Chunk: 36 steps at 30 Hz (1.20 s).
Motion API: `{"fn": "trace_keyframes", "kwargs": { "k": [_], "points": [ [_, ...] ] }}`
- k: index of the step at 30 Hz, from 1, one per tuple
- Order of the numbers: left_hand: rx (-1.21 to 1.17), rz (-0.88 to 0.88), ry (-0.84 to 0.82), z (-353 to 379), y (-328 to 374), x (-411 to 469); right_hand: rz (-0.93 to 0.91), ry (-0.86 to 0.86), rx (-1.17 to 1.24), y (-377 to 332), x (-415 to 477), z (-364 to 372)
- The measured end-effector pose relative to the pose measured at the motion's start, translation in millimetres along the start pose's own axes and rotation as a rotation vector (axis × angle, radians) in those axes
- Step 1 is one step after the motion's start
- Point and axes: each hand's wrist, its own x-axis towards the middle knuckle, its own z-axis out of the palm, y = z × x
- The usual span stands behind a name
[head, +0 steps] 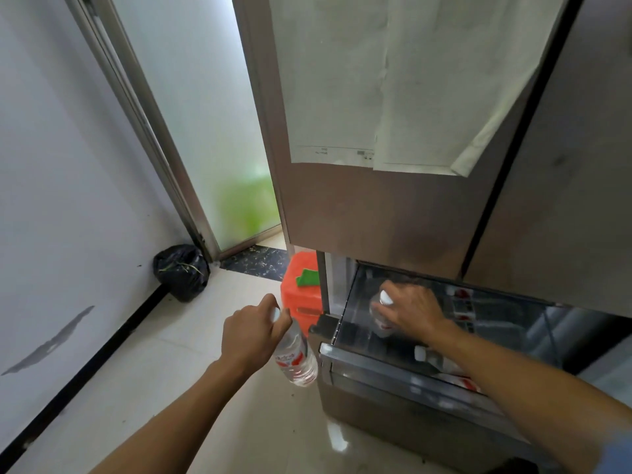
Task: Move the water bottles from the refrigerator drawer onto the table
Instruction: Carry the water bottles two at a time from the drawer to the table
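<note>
My left hand (251, 331) grips a clear water bottle (297, 357) with a red-and-white label by its neck, hanging over the floor just left of the open refrigerator drawer (393, 369). Inside the drawer, my right hand (412, 311) is closed around the neck of a second water bottle (381, 316) with a white cap. A third bottle (432, 359) lies on its side near the drawer's front, partly hidden by my right forearm. More red-labelled bottles (463, 304) show at the back of the drawer. The table is out of view.
The brown refrigerator doors (376, 206) above the drawer are closed, with paper sheets stuck on them. An orange plastic stool (299, 295) with a green cloth stands left of the fridge. A black rubbish bag (181, 271) sits in the corner by a frosted-glass door.
</note>
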Motion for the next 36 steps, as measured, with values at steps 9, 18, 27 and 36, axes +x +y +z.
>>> {"fn": "trace_keyframes", "kwargs": {
  "k": [9,18,27,36],
  "points": [
    [0.058,0.019,0.091,-27,-44,-20,-0.031,0.261,0.020,-62,16,-88],
    [0.090,-0.301,0.133,-73,-113,-134,-0.349,0.200,0.184,-192,29,-97],
    [0.153,-0.782,0.096,-127,-142,-356,-0.736,-0.082,0.307,-365,-56,-47],
    [0.154,-1.176,0.148,-189,-192,-588,-1.073,-0.155,0.359,-581,-180,-65]
  ]
}}
